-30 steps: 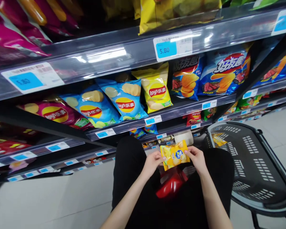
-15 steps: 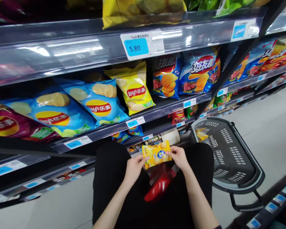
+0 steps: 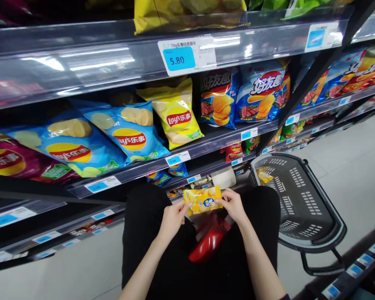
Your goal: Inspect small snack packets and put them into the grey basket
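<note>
Between my knees I hold up a small yellow snack packet (image 3: pixel 202 199) with a blue-and-white logo near its right side. My left hand (image 3: pixel 174 216) pinches its left edge between thumb and fingers. At its right edge, my right hand (image 3: pixel 233 204) is closed in the same kind of pinch. Just below the packet, a shiny red thing (image 3: pixel 210 243) rests between my thighs; I cannot make out what it is. In front of me, the shelf (image 3: pixel 206 146) carries blue chip bags (image 3: pixel 134 133) and a yellow chip bag (image 3: pixel 178 114).
A dark grey shopping basket (image 3: pixel 295 196) with a black handle stands on the floor at my right, a yellow packet (image 3: pixel 264 176) inside it. Blue snack bags (image 3: pixel 259 96) sit further right on the shelf. A shelf edge with price tags (image 3: pixel 356 270) lies at the lower right.
The yellow packet has turned slightly and sits more level, shifted a little to the left. Both hands keep their pinch on its edges.
</note>
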Tool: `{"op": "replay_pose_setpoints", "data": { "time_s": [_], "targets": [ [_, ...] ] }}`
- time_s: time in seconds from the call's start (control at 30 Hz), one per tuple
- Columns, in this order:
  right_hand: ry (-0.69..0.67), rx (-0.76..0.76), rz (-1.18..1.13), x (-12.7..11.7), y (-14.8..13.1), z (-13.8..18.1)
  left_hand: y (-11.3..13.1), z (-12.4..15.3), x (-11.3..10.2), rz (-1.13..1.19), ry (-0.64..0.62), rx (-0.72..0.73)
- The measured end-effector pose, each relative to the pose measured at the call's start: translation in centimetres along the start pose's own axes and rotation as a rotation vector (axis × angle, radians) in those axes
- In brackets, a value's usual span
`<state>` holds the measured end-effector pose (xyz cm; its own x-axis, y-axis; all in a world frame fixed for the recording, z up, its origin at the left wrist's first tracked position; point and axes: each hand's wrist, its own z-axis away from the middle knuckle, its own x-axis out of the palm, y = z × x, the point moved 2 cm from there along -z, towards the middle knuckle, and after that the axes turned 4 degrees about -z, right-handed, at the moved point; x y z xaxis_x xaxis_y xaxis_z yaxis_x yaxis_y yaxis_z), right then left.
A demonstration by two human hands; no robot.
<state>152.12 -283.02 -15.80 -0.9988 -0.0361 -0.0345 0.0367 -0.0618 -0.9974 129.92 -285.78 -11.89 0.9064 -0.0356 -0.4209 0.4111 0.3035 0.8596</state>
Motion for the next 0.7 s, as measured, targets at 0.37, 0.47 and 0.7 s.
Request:
{"op": "replay_pose_setpoints", "data": {
  "time_s": [0.37, 0.47, 0.7],
  "targets": [
    [-0.104, 0.045, -0.169, 0.4, -0.5, 0.5, -1.0, -0.3, -0.1, 0.555, -0.001, -0.167],
    [-0.102, 0.090, -0.216, 1.2, 0.1, 0.6, -1.3, -0.3, 0.2, 0.508, 0.024, -0.154],
    [-0.075, 0.193, -0.339, 2.0, 0.6, 0.3, -0.8, -0.4, 0.8, 0.574, 0.008, -0.096]
  ]
}}
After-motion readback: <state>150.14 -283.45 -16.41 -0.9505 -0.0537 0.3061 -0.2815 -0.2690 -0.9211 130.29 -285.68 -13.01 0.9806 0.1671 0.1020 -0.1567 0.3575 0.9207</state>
